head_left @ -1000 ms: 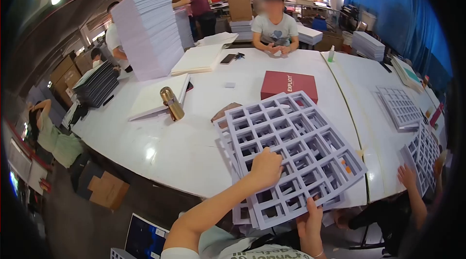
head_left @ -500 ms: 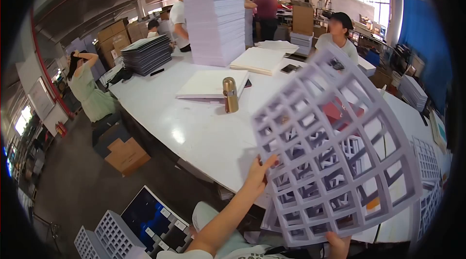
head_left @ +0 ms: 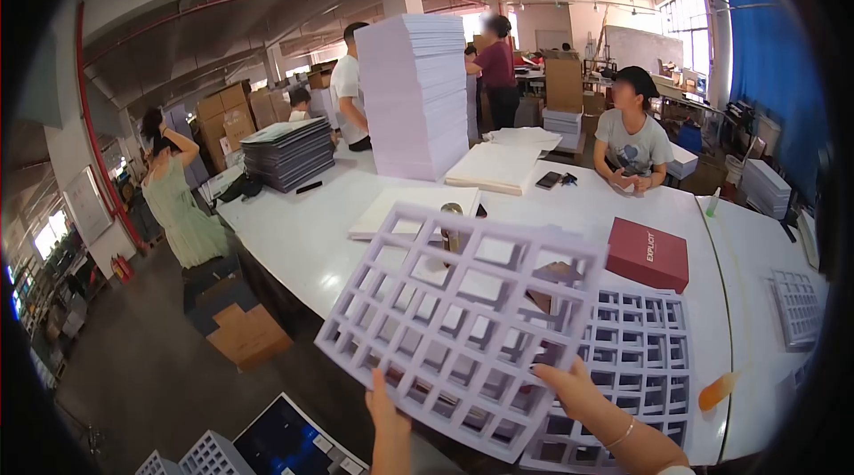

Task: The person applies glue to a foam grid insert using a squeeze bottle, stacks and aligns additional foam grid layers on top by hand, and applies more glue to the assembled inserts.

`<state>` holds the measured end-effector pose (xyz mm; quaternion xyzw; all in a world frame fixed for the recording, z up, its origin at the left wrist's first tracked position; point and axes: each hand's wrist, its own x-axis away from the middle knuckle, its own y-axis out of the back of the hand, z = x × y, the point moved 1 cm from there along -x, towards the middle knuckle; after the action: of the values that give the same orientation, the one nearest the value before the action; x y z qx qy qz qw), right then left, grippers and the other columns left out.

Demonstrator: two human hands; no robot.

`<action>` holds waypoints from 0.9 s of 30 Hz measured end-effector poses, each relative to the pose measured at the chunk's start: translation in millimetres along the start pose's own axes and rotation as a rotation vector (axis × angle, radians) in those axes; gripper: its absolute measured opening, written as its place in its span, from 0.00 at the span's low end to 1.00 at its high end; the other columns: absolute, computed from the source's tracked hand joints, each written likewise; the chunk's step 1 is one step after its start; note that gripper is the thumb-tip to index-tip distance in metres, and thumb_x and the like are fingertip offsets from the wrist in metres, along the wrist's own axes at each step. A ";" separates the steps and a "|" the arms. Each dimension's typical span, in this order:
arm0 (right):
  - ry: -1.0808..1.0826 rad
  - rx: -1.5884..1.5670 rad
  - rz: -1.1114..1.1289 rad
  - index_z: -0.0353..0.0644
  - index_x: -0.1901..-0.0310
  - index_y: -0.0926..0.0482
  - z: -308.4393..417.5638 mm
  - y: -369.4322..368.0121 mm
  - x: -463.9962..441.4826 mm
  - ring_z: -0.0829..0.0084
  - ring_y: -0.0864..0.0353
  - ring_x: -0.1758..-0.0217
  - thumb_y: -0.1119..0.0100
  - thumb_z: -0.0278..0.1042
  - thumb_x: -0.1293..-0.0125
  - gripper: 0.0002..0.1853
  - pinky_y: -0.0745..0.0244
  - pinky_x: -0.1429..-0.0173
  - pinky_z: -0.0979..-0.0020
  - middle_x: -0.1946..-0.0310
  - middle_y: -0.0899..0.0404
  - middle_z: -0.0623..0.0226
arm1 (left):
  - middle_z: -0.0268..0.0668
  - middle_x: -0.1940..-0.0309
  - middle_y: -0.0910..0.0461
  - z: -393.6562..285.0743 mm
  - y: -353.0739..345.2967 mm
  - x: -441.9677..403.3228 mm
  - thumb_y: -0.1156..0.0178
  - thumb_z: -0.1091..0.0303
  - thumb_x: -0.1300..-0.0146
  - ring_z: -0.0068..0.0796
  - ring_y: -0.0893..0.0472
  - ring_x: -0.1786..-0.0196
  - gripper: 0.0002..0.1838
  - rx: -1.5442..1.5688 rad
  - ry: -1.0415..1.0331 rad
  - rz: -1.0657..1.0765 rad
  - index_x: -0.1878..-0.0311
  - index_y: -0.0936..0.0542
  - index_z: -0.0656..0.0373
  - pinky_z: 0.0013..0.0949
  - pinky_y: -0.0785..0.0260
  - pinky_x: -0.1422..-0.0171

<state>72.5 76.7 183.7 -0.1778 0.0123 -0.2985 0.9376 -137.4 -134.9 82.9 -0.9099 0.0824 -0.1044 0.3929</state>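
A white table (head_left: 289,230) bore a tall stack of white boards (head_left: 414,106), a smartphone (head_left: 549,180), a red EXPLICIT box (head_left: 648,254) and white grid inserts (head_left: 645,372).

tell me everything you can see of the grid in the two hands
The grid is pale lilac-white, maybe foam or board, with rows of open four-sided cells, the far ones looking larger. It is tilted, with the white table showing through. The left hand grips its near edge, the right hand its right side.

The left hand (head_left: 389,408) grips upright, thumb (head_left: 379,381) up; the right hand (head_left: 574,388) grips with thumb toward the left, forearm (head_left: 652,450) slanting from the near right.
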 end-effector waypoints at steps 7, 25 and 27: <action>-0.182 0.075 0.129 0.38 0.33 0.38 -34.4 -54.3 -93.8 0.68 0.23 0.44 0.36 0.39 0.35 0.33 0.25 0.42 0.63 0.42 0.26 0.58 | 0.34 0.65 0.27 -44.9 46.9 -84.5 0.41 0.48 0.34 0.37 0.21 0.66 0.23 -0.020 -0.055 -0.192 0.50 0.24 0.58 0.47 0.22 0.66; 0.292 1.018 -1.409 0.37 0.54 0.25 -18.4 156.0 245.1 0.70 0.27 0.52 0.43 0.20 0.42 0.13 0.33 0.50 0.70 0.56 0.26 0.64 | 0.45 0.37 0.28 -14.6 3.5 -90.4 0.43 0.60 0.31 0.40 0.28 0.38 0.25 -1.284 -0.757 -0.158 0.37 0.29 0.67 0.42 0.36 0.35; 0.205 1.196 -1.468 0.37 0.49 0.25 -25.9 170.5 262.2 0.67 0.29 0.50 0.41 0.24 0.42 0.17 0.33 0.47 0.68 0.54 0.28 0.62 | 0.43 0.37 0.28 28.1 -29.8 -30.9 0.44 0.63 0.30 0.36 0.29 0.37 0.23 -1.156 -0.495 0.232 0.36 0.29 0.67 0.36 0.39 0.34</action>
<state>379.2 49.6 123.2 0.3949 -0.1750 -0.7838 0.4461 -158.0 -87.9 82.0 -0.9573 0.1304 0.2133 -0.1451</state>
